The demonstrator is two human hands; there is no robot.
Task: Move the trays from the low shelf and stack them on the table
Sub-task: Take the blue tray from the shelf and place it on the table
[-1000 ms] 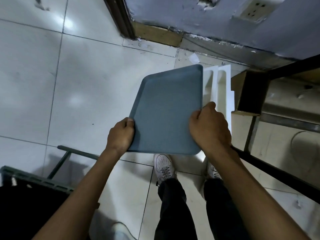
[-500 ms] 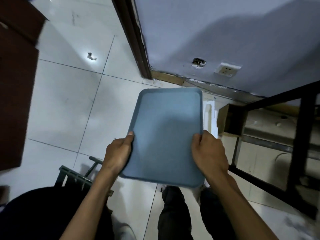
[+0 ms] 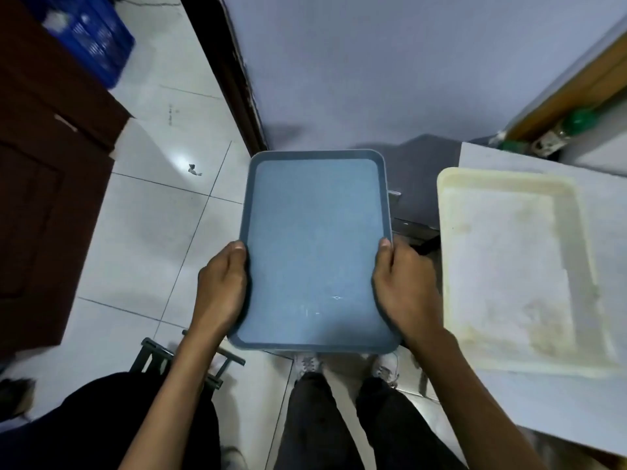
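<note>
I hold a blue-grey tray (image 3: 315, 245) level in front of me, face up, above the floor. My left hand (image 3: 222, 286) grips its left rim and my right hand (image 3: 403, 286) grips its right rim, thumbs on top. To the right a cream-white tray (image 3: 509, 266) lies flat on the white table (image 3: 593, 401). The blue-grey tray is left of the table edge and apart from the cream-white tray. The low shelf is hidden below the table.
A grey wall (image 3: 373, 69) with a dark door frame (image 3: 230, 72) stands ahead. A dark brown cabinet (image 3: 44, 184) is on the left, with a blue crate (image 3: 88, 35) behind it. A dark metal stool frame (image 3: 190, 361) is by my legs. A green bottle (image 3: 573, 123) lies beyond the table.
The tray has risen from a tilted hold near the floor to a level one at table height. The view has lifted, and the table with the cream-white tray has come into sight.
</note>
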